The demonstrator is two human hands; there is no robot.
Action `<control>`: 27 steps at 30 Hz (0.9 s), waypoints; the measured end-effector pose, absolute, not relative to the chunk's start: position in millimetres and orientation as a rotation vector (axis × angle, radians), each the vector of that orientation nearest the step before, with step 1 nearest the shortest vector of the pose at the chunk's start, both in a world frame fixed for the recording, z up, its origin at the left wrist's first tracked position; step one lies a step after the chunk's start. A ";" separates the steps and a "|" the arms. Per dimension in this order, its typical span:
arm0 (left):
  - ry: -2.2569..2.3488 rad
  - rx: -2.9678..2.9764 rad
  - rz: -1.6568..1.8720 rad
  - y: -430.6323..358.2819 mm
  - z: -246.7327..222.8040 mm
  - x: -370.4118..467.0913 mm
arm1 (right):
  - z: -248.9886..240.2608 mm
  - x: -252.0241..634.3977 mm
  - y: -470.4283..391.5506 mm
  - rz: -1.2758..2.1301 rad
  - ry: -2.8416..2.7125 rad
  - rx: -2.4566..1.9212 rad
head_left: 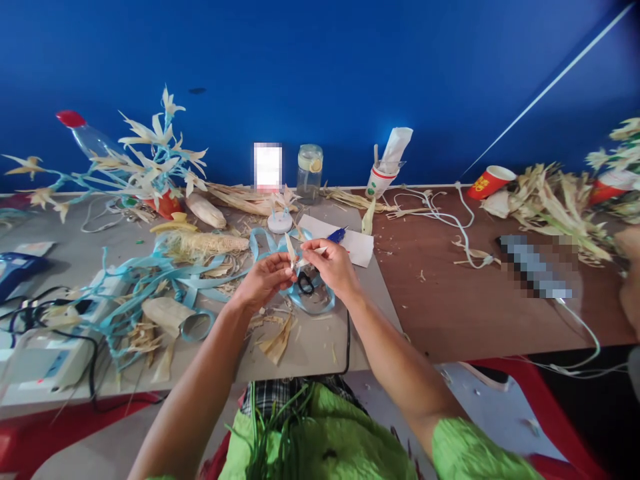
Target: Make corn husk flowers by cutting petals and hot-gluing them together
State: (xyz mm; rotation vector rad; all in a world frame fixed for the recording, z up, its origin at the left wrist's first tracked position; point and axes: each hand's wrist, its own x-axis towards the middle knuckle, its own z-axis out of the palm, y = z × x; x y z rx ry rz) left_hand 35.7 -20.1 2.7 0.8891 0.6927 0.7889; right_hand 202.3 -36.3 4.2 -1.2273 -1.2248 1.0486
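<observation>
My left hand [266,279] and my right hand [330,264] meet over the grey table. The fingers of both are pinched on a small flower of pale corn husk [291,251], its pointed petals standing up between them. Just below my fingertips lie black-handled scissors [305,283]. Light blue ribbon [323,305] loops around and under the scissors. A torn piece of husk [277,341] rests nearer the table's front edge. Behind my right hand are a white paper sheet [357,245] and a dark blue tool [337,235].
Husk flowers on blue stems [160,157] rise at left, behind corn cobs and tangled ribbon. A bottle [310,173] and a paper cup [383,179] stand at the back. Right are a phone [535,267], white cables, husks [555,207] and another person's hand [631,273].
</observation>
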 end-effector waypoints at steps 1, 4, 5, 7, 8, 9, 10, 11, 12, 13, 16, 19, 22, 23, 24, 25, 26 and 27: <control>0.703 0.878 0.776 -19.8 1.9 35.5 | 5.4 202.3 -36.9 1.061 -1.242 -1.223; 0.725 0.851 0.758 -18.6 -2.5 34.7 | 9.7 202.2 -38.9 1.084 -1.278 -1.229; 0.727 0.845 0.754 -18.4 -4.1 34.6 | 11.0 202.1 -39.4 1.076 -1.287 -1.238; 0.725 0.839 0.747 -18.4 -6.4 34.4 | 13.1 202.0 -40.2 1.051 -1.299 -1.253; 0.725 0.839 0.740 -18.6 -7.0 34.4 | 13.9 202.0 -40.5 1.041 -1.299 -1.257; 0.725 0.838 0.732 -18.9 -7.1 34.3 | 14.6 202.1 -40.7 1.034 -1.298 -1.260; 0.725 0.836 0.725 -19.1 -7.0 34.3 | 15.1 202.1 -40.9 1.028 -1.295 -1.262; 0.724 0.834 0.720 -19.4 -6.7 34.3 | 15.6 202.2 -41.1 1.021 -1.294 -1.262; 0.722 0.833 0.714 -19.6 -6.4 34.3 | 16.0 202.4 -41.3 1.014 -1.296 -1.262; 0.720 0.832 0.711 -19.7 -6.2 34.3 | 16.2 202.6 -41.4 1.008 -1.303 -1.261; 0.720 0.828 0.712 -20.0 -6.4 34.3 | 15.9 203.1 -41.6 0.999 -1.321 -1.249; 0.720 0.825 0.721 -20.1 -7.6 34.7 | 14.2 203.3 -41.0 1.016 -1.318 -1.230; 0.720 0.838 0.733 -20.3 -8.8 35.2 | 11.8 203.1 -40.3 1.046 -1.296 -1.222; 0.722 0.841 0.738 -20.3 -9.1 35.3 | 11.1 202.9 -40.2 1.056 -1.287 -1.219; 0.727 0.843 0.746 -20.3 -9.2 35.4 | 10.4 202.6 -40.2 1.069 -1.276 -1.215; 0.733 0.844 0.752 -20.4 -9.3 35.5 | 9.9 202.2 -40.2 1.086 -1.263 -1.208; 0.739 0.846 0.757 -20.4 -9.3 35.6 | 9.6 201.7 -40.3 1.106 -1.245 -1.199; 0.747 0.848 0.763 -20.5 -9.2 35.6 | 9.5 201.1 -40.3 1.131 -1.219 -1.187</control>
